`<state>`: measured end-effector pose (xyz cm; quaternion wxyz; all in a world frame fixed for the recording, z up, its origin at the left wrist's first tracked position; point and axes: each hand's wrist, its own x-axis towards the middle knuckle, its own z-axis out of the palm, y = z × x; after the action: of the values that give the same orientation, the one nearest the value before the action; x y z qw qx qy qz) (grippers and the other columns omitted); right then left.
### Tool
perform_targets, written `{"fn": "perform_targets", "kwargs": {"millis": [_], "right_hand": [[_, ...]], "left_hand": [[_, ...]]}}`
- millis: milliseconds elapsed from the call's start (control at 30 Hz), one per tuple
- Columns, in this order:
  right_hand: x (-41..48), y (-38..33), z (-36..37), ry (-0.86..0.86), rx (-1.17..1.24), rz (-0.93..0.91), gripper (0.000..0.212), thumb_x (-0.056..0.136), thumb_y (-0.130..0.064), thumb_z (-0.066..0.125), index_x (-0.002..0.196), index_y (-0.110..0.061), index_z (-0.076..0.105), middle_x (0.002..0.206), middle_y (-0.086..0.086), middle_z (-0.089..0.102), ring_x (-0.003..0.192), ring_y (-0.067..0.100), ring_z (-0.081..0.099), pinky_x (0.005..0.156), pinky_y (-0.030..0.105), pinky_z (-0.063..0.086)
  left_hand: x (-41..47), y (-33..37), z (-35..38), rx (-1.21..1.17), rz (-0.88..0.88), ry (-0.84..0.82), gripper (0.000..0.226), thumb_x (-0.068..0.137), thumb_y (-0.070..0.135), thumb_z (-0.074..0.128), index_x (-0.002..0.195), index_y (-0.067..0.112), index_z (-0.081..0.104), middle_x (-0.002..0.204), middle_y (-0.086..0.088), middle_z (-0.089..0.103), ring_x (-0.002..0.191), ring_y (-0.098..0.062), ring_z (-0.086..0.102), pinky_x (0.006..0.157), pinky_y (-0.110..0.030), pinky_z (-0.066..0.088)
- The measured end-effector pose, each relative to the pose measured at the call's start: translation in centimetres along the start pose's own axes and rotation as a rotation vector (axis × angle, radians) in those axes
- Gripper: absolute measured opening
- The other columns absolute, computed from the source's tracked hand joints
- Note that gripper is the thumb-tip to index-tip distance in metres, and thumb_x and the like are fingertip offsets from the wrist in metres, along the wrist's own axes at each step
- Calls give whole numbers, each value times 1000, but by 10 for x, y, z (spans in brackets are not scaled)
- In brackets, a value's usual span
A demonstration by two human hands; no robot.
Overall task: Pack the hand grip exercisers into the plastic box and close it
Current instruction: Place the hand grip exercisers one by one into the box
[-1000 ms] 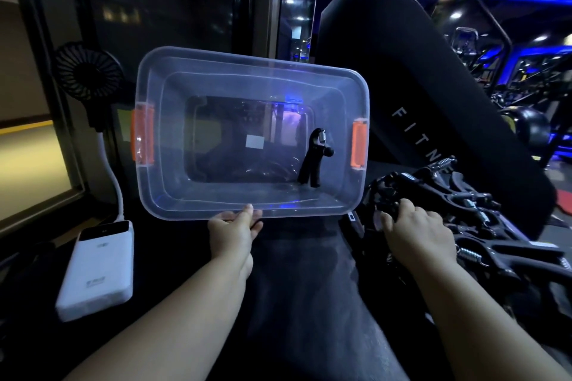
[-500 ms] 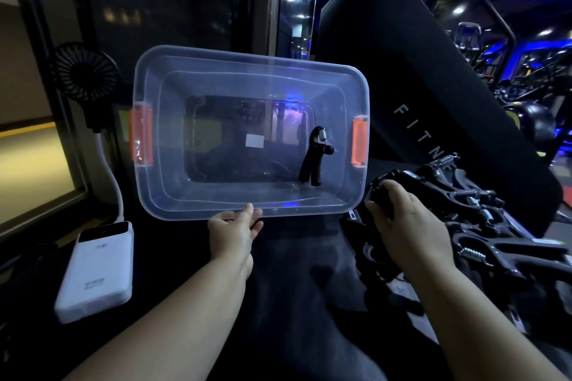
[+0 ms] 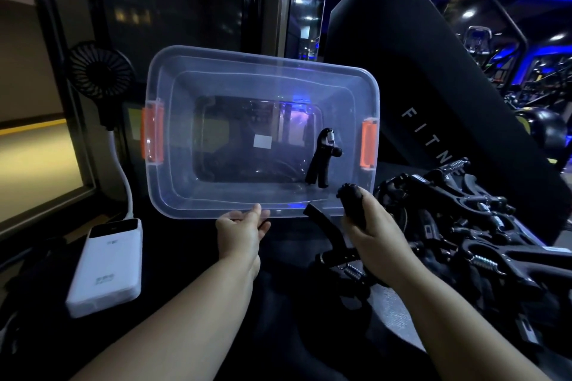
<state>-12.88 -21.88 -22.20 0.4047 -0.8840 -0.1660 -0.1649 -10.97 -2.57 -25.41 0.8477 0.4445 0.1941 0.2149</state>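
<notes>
Left hand pinches the near rim of a clear plastic box with orange latches (tilted, its opening toward the camera); right hand grasps a black spring hand grip exerciser beside its near right corner; a second black exerciser stands inside at right

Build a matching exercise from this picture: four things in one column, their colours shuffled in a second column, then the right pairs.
Things:
1. power bank
2. box latch
3. plastic box
4. exerciser in the box

Colours:
a. black
b. clear
c. white
d. orange

Pairs: 1-c, 2-d, 3-b, 4-a
</notes>
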Motion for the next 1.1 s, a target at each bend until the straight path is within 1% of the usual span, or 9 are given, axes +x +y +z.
{"fn": "perform_targets", "kwargs": {"millis": [167, 300, 400, 567, 767, 833, 933, 1000, 1100], "right_hand": [[-7, 10, -14, -174, -147, 82, 61, 91, -39, 58, 136, -54, 20, 88, -12, 62, 77, 4, 59, 69, 25, 46], [-8, 16, -22, -277, -233, 64, 86, 78, -35, 74, 139, -48, 14, 86, -15, 65, 79, -1, 60, 68, 20, 46], [-9, 19, -25, -337, -285, 35, 96, 72, -30, 79, 139, -44, 12, 91, -11, 63, 83, 4, 61, 74, 28, 52], [-6, 25, -26, -314, -281, 23, 73, 75, -26, 79, 133, -32, 35, 98, -11, 65, 90, 6, 61, 79, 27, 50], [-7, 21, -26, -340, 25, 119, 13, 90, -29, 66, 101, -32, 61, 65, -20, 63, 58, -6, 57, 57, 10, 40], [-9, 17, -23, -379, 99, 161, 20, 92, -35, 60, 96, -16, 64, 53, -19, 54, 48, -4, 50, 49, 11, 36], [-10, 14, -15, -414, 146, 129, 43, 86, -50, 59, 99, -10, 66, 78, -11, 66, 73, 2, 63, 69, 22, 50], [-11, 13, -10, -475, 255, 180, 36, 86, -50, 62, 107, -21, 67, 105, -3, 71, 100, 10, 67, 92, 26, 50], [-14, 10, -6, -530, 325, 233, 20, 93, -32, 57, 108, -24, 66, 111, -3, 71, 104, 6, 65, 92, 18, 48]], "left_hand": [[2, -1, -1, -6, 2, -5, 19, 92, 4, 57, 86, 12, 42, 80, -10, 62, 79, -19, 67, 77, -35, 56], [2, -1, -1, -12, 11, -7, 20, 93, 3, 57, 84, 12, 41, 83, -11, 61, 80, -21, 67, 77, -35, 56], [2, -1, 0, -13, 14, -1, 21, 92, 3, 57, 83, 13, 40, 83, -11, 61, 79, -20, 67, 76, -35, 56], [3, -2, 0, -19, 9, 1, 21, 92, 3, 57, 85, 12, 40, 81, -11, 61, 77, -20, 67, 75, -34, 56], [5, -4, -1, -18, 7, -6, 17, 92, 4, 58, 90, 10, 42, 85, -12, 61, 79, -20, 68, 72, -33, 56], [5, -3, -1, -23, 10, -7, 17, 92, 4, 58, 92, 9, 42, 83, -12, 61, 79, -20, 67, 73, -33, 56], [4, -3, -1, -16, 13, -3, 17, 92, 4, 57, 99, 6, 42, 82, -12, 61, 78, -19, 67, 75, -34, 56], [5, -4, -2, -11, 11, -9, 15, 92, 4, 57, 96, 7, 43, 81, -12, 62, 78, -19, 67, 76, -34, 56], [6, -4, -2, -1, 8, -10, 16, 92, 4, 58, 91, 11, 43, 79, -11, 63, 78, -19, 67, 76, -35, 56]]}}
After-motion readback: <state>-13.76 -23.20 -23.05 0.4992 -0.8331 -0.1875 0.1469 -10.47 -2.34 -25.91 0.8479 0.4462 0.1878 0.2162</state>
